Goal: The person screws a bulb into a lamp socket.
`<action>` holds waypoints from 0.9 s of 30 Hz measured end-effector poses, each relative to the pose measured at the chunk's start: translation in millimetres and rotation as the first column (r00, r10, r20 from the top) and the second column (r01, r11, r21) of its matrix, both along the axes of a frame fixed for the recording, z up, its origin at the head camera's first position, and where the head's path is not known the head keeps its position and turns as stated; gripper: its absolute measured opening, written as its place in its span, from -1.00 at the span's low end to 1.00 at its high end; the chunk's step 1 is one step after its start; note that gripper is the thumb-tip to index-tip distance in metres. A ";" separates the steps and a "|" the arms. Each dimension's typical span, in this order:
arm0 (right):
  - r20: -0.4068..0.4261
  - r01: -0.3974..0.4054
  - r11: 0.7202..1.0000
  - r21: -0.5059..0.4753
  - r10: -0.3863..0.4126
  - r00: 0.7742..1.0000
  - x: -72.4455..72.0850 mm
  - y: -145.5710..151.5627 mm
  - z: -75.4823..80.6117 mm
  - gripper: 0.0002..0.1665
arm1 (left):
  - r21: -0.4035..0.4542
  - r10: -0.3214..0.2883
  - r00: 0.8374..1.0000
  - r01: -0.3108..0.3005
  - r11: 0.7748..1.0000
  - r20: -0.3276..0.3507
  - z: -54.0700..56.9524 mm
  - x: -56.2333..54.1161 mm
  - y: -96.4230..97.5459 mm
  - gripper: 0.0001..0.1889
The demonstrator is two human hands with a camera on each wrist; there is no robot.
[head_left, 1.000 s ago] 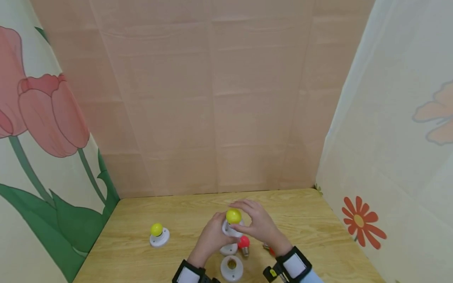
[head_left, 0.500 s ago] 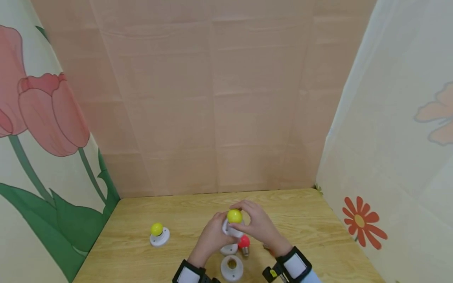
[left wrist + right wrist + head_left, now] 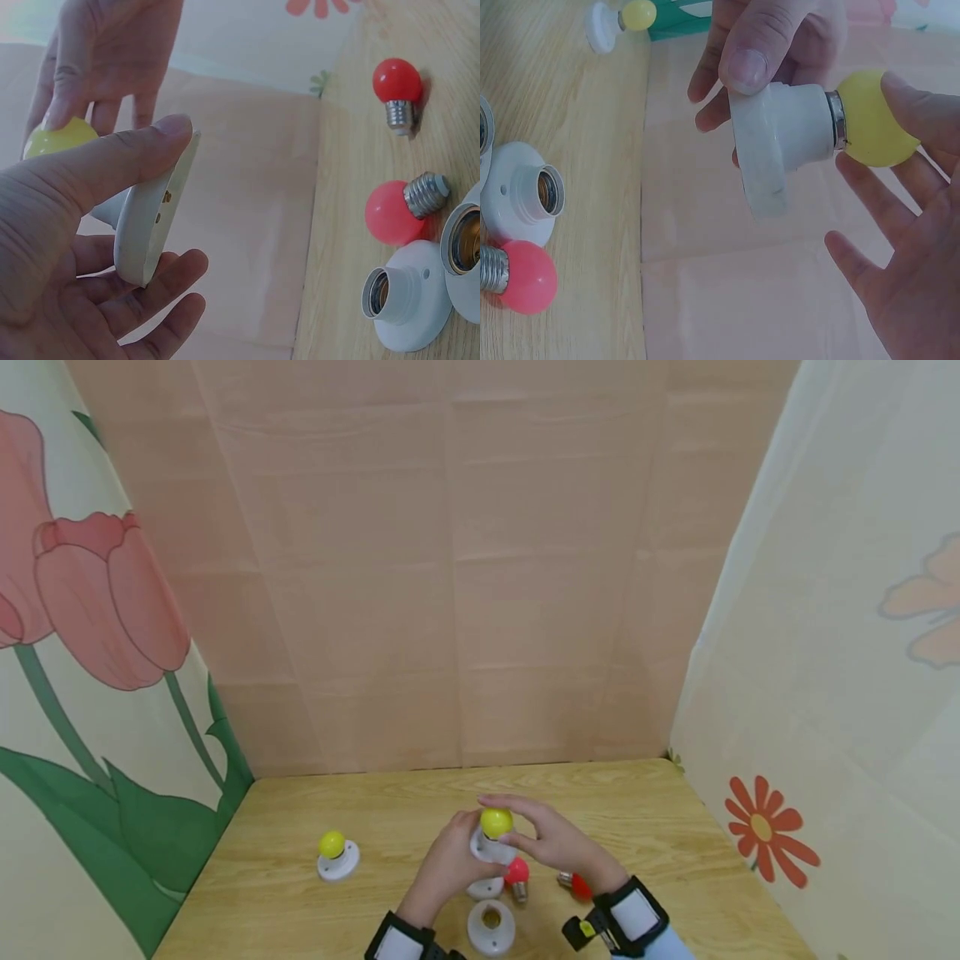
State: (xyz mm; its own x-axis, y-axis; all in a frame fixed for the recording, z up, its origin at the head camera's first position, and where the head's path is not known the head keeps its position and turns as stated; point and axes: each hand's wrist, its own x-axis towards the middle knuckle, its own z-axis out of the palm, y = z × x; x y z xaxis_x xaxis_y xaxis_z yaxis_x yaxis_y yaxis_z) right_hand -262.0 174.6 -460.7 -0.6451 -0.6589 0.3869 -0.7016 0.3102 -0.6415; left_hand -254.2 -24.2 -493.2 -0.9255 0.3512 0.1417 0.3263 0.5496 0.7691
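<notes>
My left hand (image 3: pixel 452 857) grips a white lamp socket (image 3: pixel 769 150) by its round base, thumb on one side and fingers on the other. A yellow bulb (image 3: pixel 870 120) sits in the socket's mouth, with a narrow band of its metal collar still showing in the right wrist view. My right hand (image 3: pixel 558 839) pinches the yellow bulb between thumb and fingers. Both things are held up off the table. In the left wrist view the socket's base (image 3: pixel 154 225) is seen edge-on, and the bulb is partly hidden behind my left hand.
On the table (image 3: pixel 405 902) stand two bare white sockets, one in front (image 3: pixel 491 929) and one behind it (image 3: pixel 485 888). A pink-red bulb (image 3: pixel 517 870) and a red bulb (image 3: pixel 580 887) lie nearby. Farther left stands a socket (image 3: pixel 339 863) with a yellow bulb (image 3: pixel 332 845).
My right hand has turned a little on the yellow bulb, its fingers shifting left over the top and its wrist moving right. More of the red bulb shows. My left hand stays put.
</notes>
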 end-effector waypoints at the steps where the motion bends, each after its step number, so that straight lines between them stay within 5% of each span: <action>1: -0.004 -0.001 1.000 -0.001 0.001 1.000 -0.1 0.1 -0.3 -0.41 | 0.000 0.002 1.000 -0.002 1.000 0.001 0.2 0.1 0.0 -0.21; 8: -0.018 0.000 1.000 -0.011 0.000 1.000 -1.0 0.2 -2.6 -0.42 | -0.005 0.006 1.000 -0.006 1.000 -0.003 0.4 0.1 0.2 -0.21; 12: -0.075 0.104 0.995 0.001 -0.104 0.992 -0.6 -2.7 -3.1 -0.43 | -0.002 0.005 1.000 -0.005 1.000 -0.007 0.2 0.2 0.5 -0.24; 17: -0.238 0.301 0.953 -0.022 -0.297 0.924 -0.7 -10.7 -5.1 -0.43 | -0.008 -0.007 1.000 0.007 1.000 -0.018 -0.1 0.6 1.7 -0.27; 22: -0.305 0.384 0.922 -0.055 -0.381 0.873 -2.5 -16.6 -8.0 -0.42 | -0.005 -0.012 1.000 0.012 1.000 -0.008 1.0 0.2 2.4 -0.30; 25: -0.287 0.389 0.920 -0.056 -0.388 0.876 -2.1 -16.9 -8.6 -0.40 | -0.003 -0.016 1.000 0.016 1.000 -0.009 0.7 0.1 2.0 -0.30; 27: -0.253 0.359 0.932 -0.047 -0.359 0.898 -1.8 -16.1 -8.6 -0.37 | -0.004 -0.018 1.000 0.018 1.000 -0.013 0.3 0.2 1.5 -0.30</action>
State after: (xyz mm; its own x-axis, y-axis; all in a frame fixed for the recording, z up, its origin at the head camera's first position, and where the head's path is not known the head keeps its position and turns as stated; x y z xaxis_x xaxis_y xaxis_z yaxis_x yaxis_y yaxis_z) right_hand -263.7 158.5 -469.3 -0.7183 -0.4014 0.5682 -0.6811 0.5722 -0.4568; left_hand -254.0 -22.7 -492.9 -0.9171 0.3683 0.1528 0.3464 0.5462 0.7627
